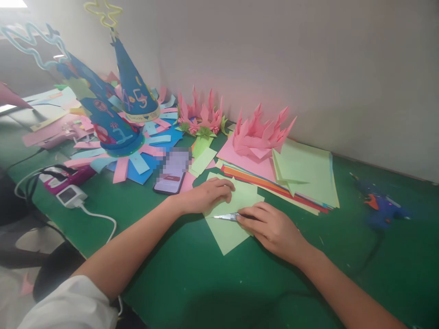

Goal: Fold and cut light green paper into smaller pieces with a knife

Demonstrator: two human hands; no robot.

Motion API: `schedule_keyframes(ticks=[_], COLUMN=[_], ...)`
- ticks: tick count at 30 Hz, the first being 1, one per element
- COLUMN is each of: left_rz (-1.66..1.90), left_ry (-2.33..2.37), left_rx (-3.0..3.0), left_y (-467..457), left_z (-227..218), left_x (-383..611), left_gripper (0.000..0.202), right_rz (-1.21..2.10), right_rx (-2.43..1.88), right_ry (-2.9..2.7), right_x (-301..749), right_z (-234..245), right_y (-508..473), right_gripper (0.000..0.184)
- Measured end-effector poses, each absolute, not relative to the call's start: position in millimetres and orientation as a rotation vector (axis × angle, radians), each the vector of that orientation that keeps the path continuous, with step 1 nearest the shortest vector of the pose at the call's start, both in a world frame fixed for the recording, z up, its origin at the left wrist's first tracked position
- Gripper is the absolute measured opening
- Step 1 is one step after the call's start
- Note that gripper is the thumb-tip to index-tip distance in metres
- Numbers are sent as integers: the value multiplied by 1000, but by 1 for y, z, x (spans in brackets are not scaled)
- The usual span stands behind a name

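Sheets of light green paper (pixel 224 240) lie on the green tabletop, one over another and turned at different angles. My left hand (pixel 207 195) rests on their upper left part, fingers curled and pressing the paper down. In my right hand (pixel 270 226) is a slim silver craft knife (pixel 226 217), its pointed end aimed left across the paper. The knife lies low, close to the sheet; its handle is hidden under my fingers. A phone (pixel 172 171) lies just left of the paper, beyond my left forearm.
Behind stand a pink paper crown (pixel 259 137) on stacked coloured paper (pixel 308 169) and another pink crown (pixel 199 112). Blue cone hats (pixel 135 89) with paper strips are at left. A magenta power strip (pixel 68 178) and white charger (pixel 71 195) sit near the left edge; a blue glue gun (pixel 384 210) lies right.
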State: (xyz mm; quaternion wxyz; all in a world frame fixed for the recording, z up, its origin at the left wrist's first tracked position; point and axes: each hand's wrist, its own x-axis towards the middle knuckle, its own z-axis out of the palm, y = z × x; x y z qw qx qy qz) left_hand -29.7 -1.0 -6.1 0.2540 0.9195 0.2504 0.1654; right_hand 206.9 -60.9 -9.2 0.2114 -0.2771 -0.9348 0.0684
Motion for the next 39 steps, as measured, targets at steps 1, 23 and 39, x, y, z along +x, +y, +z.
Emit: schedule_keyframes(ticks=[1,23,39], left_rz=[450,482,383], left_ry=[680,655,686], left_rx=[2497,2440,2360], left_y=[-1,1,-8], left_z=[-7,-11,-4], left_x=[-30,-33,-33], left_gripper=[24,24,37], right_rz=[192,-14,-17], right_rx=[-764,-819,-1127], right_ry=[-2599,-2378,-2424], right_x=[206,236,221], right_z=[-9,-7,-19], right_y=[-61,-51,-45], right_gripper=[26,29,36])
